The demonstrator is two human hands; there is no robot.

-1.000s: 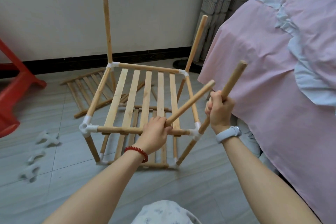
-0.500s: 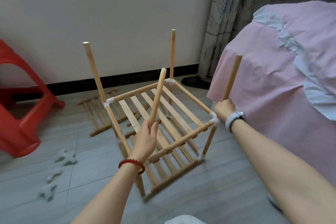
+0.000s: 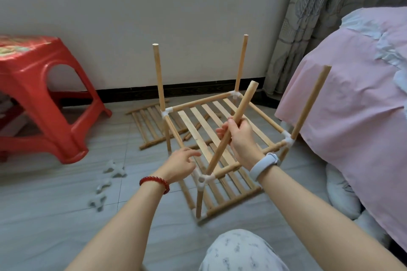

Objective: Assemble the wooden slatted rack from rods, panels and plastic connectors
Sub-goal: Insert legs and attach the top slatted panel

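Note:
The partly built wooden rack (image 3: 204, 130) stands on the floor with two slatted shelves joined by white plastic connectors. Three upright rods rise from its far left (image 3: 158, 77), far right (image 3: 241, 61) and right (image 3: 310, 103) corners. A fourth rod (image 3: 240, 112) leans up from the near white connector (image 3: 201, 178). My right hand (image 3: 239, 136) grips this rod at its middle. My left hand (image 3: 181, 164) hovers just left of the near connector with relaxed fingers, holding nothing.
A spare slatted panel (image 3: 147, 125) lies on the floor behind the rack. Several loose white connectors (image 3: 105, 185) lie on the tiles at the left. A red plastic stool (image 3: 41, 97) stands at the left, a pink-covered bed (image 3: 361, 103) at the right.
The rack has turned and settled on the floor. My right hand left the right corner rod and took the near rod; my left hand let go of that rod and dropped to the near connector.

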